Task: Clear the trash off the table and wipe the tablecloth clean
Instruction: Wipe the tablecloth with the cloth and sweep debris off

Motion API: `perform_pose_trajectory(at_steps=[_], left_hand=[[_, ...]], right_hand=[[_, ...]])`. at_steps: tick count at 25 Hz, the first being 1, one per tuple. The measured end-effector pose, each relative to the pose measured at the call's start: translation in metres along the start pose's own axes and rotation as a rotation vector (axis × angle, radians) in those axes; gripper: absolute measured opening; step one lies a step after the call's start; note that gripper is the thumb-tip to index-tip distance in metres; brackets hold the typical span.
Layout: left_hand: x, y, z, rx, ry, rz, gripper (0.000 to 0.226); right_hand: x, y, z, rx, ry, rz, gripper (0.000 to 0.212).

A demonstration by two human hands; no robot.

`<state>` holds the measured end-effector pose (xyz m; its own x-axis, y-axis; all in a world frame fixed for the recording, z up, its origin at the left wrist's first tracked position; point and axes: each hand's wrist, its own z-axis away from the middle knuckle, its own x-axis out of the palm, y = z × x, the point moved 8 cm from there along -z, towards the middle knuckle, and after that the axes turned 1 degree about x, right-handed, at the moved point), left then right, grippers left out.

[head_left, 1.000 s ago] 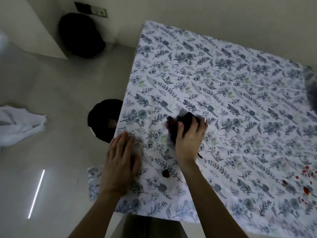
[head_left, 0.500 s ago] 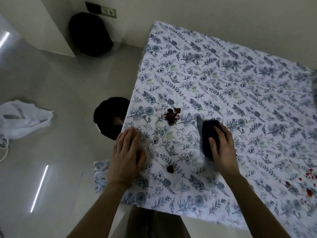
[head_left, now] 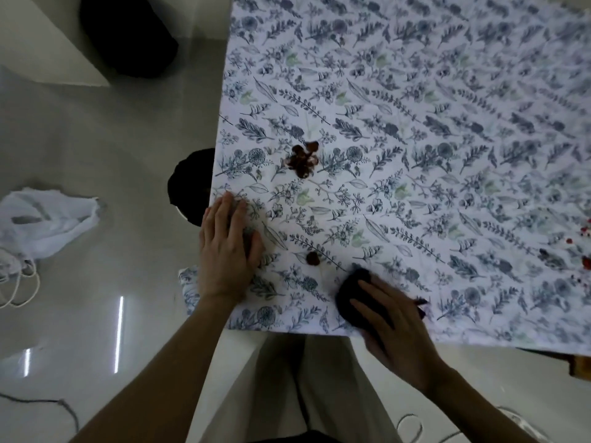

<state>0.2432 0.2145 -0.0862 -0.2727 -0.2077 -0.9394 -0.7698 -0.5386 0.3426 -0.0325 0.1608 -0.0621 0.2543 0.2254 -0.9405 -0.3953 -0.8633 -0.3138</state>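
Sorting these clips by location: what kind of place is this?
Probably a room in a home: a table under a floral tablecloth, a glossy tiled floor, and a white bag lying on it.

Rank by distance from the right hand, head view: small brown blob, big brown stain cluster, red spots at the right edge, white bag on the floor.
From the right hand, which presses the dark cloth:
1. Small brown blob, just up-left of the cloth.
2. Big brown stain cluster, farther up the tablecloth.
3. Red spots, far right edge.
4. White bag, on the floor, far left.
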Motion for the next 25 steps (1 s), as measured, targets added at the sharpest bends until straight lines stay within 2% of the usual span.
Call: perform_pose_trajectory(at_steps=[3, 6, 16, 20, 25], left_hand=[[0.000, 0.001, 0.000, -0.007, 0.000, 0.004, 0.055], [0.000, 0.000, 0.000, -0.007, 0.015, 0.005, 0.054], [0.001, -0.001, 0.000, -0.002, -0.031, -0.031, 0.058], [0.000, -0.001, -0.001, 0.005, -0.028, -0.039, 0.057], [0.003, -0.003, -0.001, 0.000, -0.047, -0.074, 0.058]], right_hand=[[0.020, -0.037, -0.021, -0.208, -0.002, 0.052, 0.038], [0.039, -0.060, -0.049, -0.369, -0.106, 0.066, 0.048], [0.025, 0.023, -0.180, 0.042, -0.023, 0.023, 0.039], [0.020, 0.032, -0.206, -0.052, -0.040, 0.023, 0.038], [0.018, 0.021, -0.169, -0.068, -0.092, -0.015, 0.040]])
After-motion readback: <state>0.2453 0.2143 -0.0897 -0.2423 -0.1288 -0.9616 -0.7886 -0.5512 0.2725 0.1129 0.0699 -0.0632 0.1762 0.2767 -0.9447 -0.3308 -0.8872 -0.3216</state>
